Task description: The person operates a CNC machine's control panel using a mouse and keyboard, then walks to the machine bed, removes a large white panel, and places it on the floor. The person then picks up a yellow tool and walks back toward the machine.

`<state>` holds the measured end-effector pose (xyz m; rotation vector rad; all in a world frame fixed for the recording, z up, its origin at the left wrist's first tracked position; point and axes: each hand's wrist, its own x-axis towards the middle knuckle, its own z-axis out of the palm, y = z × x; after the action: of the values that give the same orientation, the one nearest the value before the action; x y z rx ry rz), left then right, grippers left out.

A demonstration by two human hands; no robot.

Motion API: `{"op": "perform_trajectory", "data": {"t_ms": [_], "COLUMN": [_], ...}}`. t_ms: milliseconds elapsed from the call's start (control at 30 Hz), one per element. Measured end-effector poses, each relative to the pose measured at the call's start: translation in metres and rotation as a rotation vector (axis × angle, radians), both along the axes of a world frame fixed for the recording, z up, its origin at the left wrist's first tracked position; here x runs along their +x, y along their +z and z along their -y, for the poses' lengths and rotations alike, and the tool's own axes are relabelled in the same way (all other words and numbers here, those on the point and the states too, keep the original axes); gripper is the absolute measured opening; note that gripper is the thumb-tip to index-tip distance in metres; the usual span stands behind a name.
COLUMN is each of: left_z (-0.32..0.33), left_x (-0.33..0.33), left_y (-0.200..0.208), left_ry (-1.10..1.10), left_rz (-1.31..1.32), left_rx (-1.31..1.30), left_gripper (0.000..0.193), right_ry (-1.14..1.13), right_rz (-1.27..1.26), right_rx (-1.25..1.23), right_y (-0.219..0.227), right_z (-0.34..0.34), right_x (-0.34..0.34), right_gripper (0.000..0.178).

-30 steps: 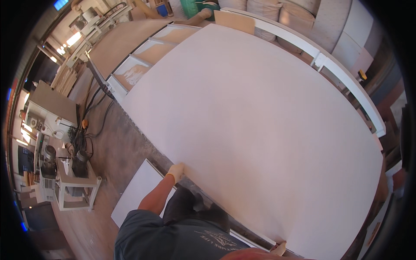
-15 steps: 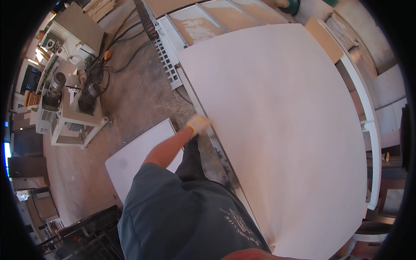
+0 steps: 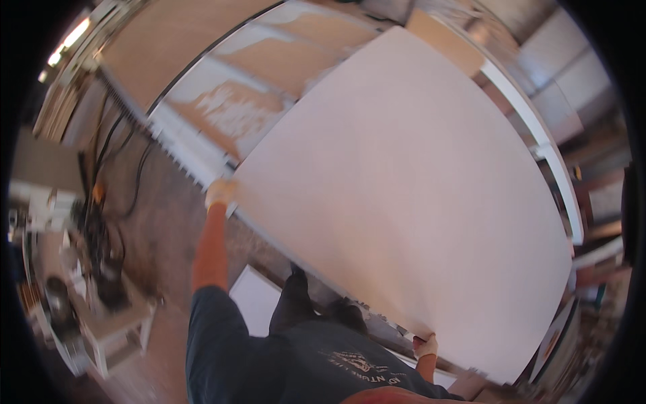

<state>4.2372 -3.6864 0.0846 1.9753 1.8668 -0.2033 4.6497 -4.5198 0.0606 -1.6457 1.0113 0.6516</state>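
A large white panel [image 3: 404,188] lies over the frame of a machine bed and fills the middle and right of the view. At its far left corner, my left hand [image 3: 221,193], in a pale work glove, is closed on the edge. Lower down, my right hand [image 3: 425,345], gloved too, grips the panel's near edge close to my body. Part of the right hand's fingers is hidden. Motion smears the picture slightly.
Beyond the panel, the machine bed [image 3: 245,104] shows brown sections with worn white coating. A white rail [image 3: 515,91] curves along the right. Another white board [image 3: 254,296] lies low by my legs. Left stand a workbench with motors [image 3: 118,316] and dark cables [image 3: 101,229].
The view has turned, and the panel now sits at a different slant. My left hand has gone from beside the panel's edge to its far left corner. My right hand has come into view.
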Motion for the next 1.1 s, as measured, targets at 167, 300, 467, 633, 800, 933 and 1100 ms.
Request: {"op": "perform_trajectory", "data": {"t_ms": [167,300,467,633,800,933,1100], "left_z": [0.003,0.003,0.002,0.003,-0.012,-0.035,-0.064], "left_x": [0.008,0.016,0.020,0.017,-0.026,-0.114,-0.347], "left_y": [0.000,0.002,0.022,0.025,0.002,-0.044,-0.116], "left_ry": [0.079,0.162,0.171,0.135,-0.144,0.260,-0.649], "left_rz": [0.044,-0.034,0.072,0.097,0.365,1.245,0.303], "left_rx": [0.047,-0.031,0.039,-0.015,-0.075,-0.678,-0.217], "left_gripper": [0.057,0.056,0.061,0.056,0.059,0.056,0.042], "right_ry": [0.034,-0.029,-0.084,0.202,0.824,1.298,1.796], "right_rz": [0.033,0.101,0.152,0.197,0.509,1.004,1.320], "right_rx": [0.023,0.147,0.103,-0.477,-1.276,-1.087,-0.391], "right_y": [-0.003,-0.012,-0.009,0.015,0.037,0.052,0.072], "right_z": [0.007,0.016,-0.001,-0.060,-0.221,-0.498,-0.868], "right_x": [0.000,0.000,-0.006,0.011,0.049,-0.019,-0.278], "right_gripper": [0.053,0.054,0.054,0.053,0.051,0.035,0.017]}}
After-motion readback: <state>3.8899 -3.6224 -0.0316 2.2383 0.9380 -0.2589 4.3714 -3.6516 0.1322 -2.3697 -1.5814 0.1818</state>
